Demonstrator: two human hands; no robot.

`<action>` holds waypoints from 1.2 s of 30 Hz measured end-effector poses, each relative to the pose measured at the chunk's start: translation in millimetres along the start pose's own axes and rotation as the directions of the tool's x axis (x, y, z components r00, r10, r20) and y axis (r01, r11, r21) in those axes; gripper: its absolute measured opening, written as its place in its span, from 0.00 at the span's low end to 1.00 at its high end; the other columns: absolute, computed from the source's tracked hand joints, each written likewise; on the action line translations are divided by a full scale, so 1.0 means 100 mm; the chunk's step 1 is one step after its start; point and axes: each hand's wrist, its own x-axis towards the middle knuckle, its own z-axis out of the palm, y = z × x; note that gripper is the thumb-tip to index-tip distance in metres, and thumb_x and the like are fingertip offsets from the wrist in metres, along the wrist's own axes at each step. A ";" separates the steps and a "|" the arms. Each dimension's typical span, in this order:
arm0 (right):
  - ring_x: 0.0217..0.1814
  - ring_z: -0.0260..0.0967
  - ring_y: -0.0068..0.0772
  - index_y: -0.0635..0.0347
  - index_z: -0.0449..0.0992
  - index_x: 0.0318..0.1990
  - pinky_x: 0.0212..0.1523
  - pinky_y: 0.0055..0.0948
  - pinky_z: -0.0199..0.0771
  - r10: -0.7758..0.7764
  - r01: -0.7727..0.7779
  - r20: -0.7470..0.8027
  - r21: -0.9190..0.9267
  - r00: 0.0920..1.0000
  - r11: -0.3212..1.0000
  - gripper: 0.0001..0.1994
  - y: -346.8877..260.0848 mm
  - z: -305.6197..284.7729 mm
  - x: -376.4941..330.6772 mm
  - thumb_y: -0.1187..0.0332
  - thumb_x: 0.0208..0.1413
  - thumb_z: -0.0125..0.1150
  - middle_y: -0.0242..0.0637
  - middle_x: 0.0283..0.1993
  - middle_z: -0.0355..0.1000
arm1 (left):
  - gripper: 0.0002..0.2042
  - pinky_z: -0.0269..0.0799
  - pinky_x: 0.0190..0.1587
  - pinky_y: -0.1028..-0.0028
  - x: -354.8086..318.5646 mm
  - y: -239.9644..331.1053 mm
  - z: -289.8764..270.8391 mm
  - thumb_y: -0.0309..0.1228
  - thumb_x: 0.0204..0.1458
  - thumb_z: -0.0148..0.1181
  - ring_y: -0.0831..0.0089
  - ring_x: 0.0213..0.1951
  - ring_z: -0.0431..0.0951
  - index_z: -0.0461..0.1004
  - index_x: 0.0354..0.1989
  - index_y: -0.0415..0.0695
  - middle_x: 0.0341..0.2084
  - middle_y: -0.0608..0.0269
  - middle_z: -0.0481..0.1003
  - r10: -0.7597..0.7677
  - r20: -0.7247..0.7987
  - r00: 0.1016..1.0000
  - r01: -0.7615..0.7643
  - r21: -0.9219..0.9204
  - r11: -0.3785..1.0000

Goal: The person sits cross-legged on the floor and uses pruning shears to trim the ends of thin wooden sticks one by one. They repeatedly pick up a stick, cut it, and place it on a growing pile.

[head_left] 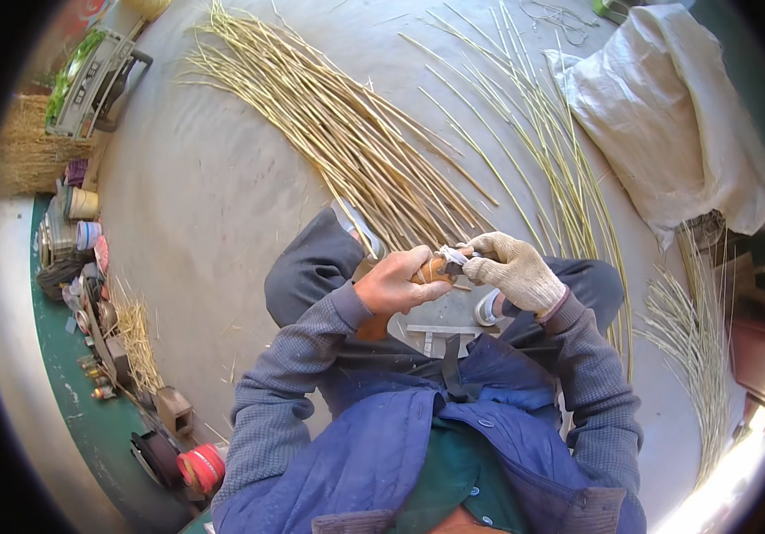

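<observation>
My bare left hand (397, 283) is wrapped around a short, rounded, tan-orange piece (434, 271) with a dark end. A bit of white, cloth-like material (453, 255) sits at its tip. My right hand (518, 272), in a pale knitted glove, has its fingertips pinched together at that end; what lies between them is too small to make out. Just beyond both hands, a thick bundle of yellow-brown stalks (338, 116) lies fanned out on the floor, its near ends close to my fingers.
Thinner greenish stalks (538, 151) lie loosely to the right, beside a large white woven sack (680, 111). More stalks (689, 356) are at the far right. Along the left edge stand a red spool (202, 468), a small wooden block (173, 409) and assorted clutter. My knees are bent on either side.
</observation>
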 end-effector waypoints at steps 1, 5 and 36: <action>0.48 0.77 0.22 0.69 0.77 0.57 0.51 0.25 0.79 -0.003 0.002 -0.017 -0.058 1.000 0.998 0.17 -0.08 0.05 0.09 0.67 0.67 0.67 0.36 0.48 0.81 | 0.20 0.74 0.25 0.68 -0.01 0.01 -0.11 0.41 0.59 0.72 0.72 0.21 0.78 0.72 0.41 0.36 0.24 0.56 0.76 -0.030 0.028 0.999 0.031 -0.042 0.999; 0.41 0.78 0.24 0.68 0.78 0.54 0.45 0.26 0.79 -0.020 0.020 0.024 0.017 1.000 1.000 0.18 -0.12 -0.15 0.64 0.60 0.72 0.59 0.39 0.47 0.82 | 0.19 0.73 0.21 0.72 0.11 0.00 -0.55 0.41 0.61 0.71 0.76 0.20 0.77 0.73 0.42 0.36 0.23 0.62 0.75 -0.116 0.052 0.992 0.122 -0.130 0.984; 0.45 0.81 0.59 0.55 0.84 0.40 0.50 0.54 0.79 -0.167 -0.085 -0.190 -0.866 0.967 0.493 0.17 1.14 -0.08 2.66 0.55 0.69 0.52 0.51 0.38 0.82 | 0.20 0.72 0.21 0.80 0.05 -0.24 -1.23 0.34 0.64 0.67 0.84 0.19 0.75 0.70 0.56 0.33 0.27 0.66 0.77 -0.314 -0.467 0.827 -0.016 -0.578 0.816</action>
